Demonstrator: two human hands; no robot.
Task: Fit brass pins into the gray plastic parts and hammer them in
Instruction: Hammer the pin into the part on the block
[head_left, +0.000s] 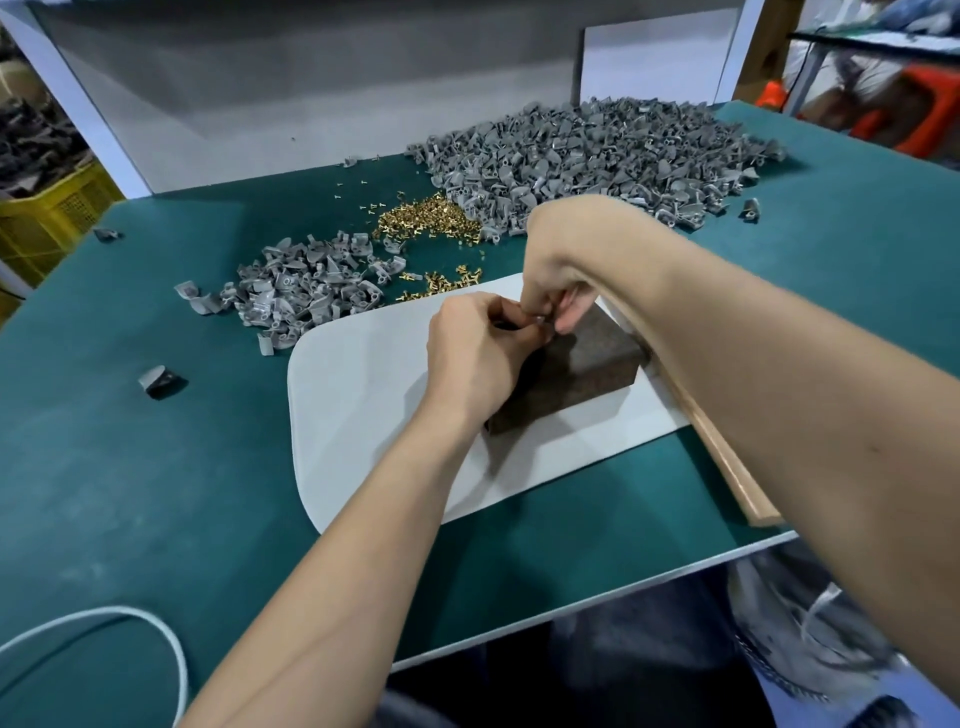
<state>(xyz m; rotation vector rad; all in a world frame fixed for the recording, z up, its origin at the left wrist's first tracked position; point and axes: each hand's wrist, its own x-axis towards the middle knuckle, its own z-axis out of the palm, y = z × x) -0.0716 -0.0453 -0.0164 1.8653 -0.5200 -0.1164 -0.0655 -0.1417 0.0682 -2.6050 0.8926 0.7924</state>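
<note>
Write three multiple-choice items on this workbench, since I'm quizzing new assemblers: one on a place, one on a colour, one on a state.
1. Where is the main heap of brass pins?
A. in a jar
B. between the larger pile of gray parts and the smaller pile
C. on the floor

2. What colour is the table mat?
A. orange
B. black
C. teal green

3. What are the left hand and right hand doing?
A. together pinching a small piece over the dark block
B. lying flat
C. swinging a hammer

Key: 1 B, the pins glint between both piles; 2 C, teal surrounds the white sheet; 3 A, curled fingertips meet above the block.
</note>
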